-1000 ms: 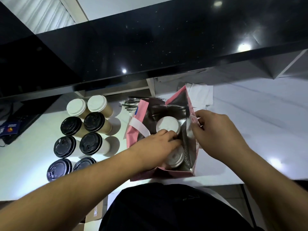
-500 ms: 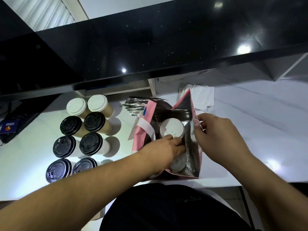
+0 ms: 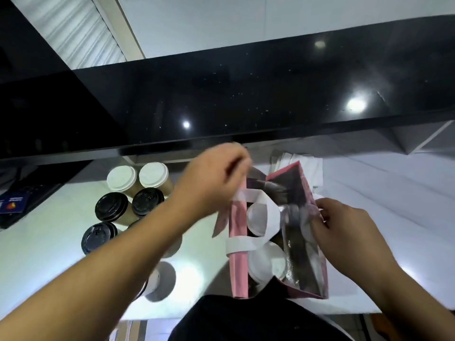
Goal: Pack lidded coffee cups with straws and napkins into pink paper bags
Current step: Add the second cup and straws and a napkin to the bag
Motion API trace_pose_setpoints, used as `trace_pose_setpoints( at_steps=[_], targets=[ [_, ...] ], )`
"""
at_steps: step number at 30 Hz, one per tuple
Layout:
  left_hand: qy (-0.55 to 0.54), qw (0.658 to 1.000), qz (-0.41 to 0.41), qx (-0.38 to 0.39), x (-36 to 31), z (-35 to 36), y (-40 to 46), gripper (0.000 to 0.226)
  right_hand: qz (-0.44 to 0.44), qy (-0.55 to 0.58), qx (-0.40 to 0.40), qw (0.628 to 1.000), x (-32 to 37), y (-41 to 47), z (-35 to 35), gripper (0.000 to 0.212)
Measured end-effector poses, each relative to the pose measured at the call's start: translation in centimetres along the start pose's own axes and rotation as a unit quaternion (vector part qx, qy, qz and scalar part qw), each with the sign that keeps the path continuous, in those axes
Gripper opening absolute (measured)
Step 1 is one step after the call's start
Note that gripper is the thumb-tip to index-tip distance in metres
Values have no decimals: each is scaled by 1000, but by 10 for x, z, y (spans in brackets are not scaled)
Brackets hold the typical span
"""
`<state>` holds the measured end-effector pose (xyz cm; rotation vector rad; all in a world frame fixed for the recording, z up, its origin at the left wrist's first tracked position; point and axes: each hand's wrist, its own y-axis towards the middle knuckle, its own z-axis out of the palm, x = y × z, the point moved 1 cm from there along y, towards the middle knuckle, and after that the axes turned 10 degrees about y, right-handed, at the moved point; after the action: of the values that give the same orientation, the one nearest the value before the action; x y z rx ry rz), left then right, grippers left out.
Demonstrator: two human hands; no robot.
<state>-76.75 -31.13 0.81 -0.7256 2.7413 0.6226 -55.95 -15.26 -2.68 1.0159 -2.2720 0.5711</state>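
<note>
While the pink bag [image 3: 237, 274] stands open between the two hands, just in front of the body, two white-lidded cups [image 3: 267, 263] are seen inside it, one behind the other. The right hand [image 3: 344, 232] is curled on the bag's right rim and pinches it, approx. at the top edge. The left hand [image 3: 214, 180] is raised above the bag's far-left corner, blurred; its fingers seem loosely bent, but whether something is held cannot be told. A white paper handle [image 3: 258, 222] is draped across the mouth, over the far cup.

The bag is judged light and soft: thin paper w/ a foil lining, easily creased or torn at the rim, so it should be taken by the handles or supported under the base. The cups are probably filled, so some weight is expected low down, and the lids may pop off if squeezed; a grip on the cup wall is safer.

Left of the left forearm more cups, w/ black lids [image 3: 112, 206] and white lids [image 3: 138, 177], are crowded. Beyond the right hand napkins [image 3: 309, 166] lie near, and open counter [image 3: 381, 193] is available. A dark shelf [image 3: 246, 99] overhangs behind, so lifting room is limited there.
</note>
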Motion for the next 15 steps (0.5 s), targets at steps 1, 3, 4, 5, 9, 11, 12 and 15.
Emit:
trace_pose_setpoints(
  at_steps=[1,3,4,5,9,11,12,15],
  targets=[
    [5,997,-73,2,25,2,2,15,1,-1,0,1000,0,1,0,29],
    [49,979,-185,66,77,20,1,11,8,-3,2,1000,2,2,-1,30],
    [87,966,-211,120,98,33,-2,12,13,-4,4,1000,2,2,-1,30],
    [124,952,-216,176,116,47,-7,15,19,-6,5,1000,3,3,0,30],
    [171,919,-177,308,146,103,-17,22,-23,-13,-22,999,8,-1,2,22],
    [175,909,-160,343,150,127,-17,27,-32,-25,-27,999,10,-2,2,16],
    [175,906,-154,352,152,138,-16,30,-25,-33,-26,999,11,-2,2,13],
    [167,909,-148,353,158,164,-15,25,-17,-43,-23,999,9,-2,4,13]
  ],
)
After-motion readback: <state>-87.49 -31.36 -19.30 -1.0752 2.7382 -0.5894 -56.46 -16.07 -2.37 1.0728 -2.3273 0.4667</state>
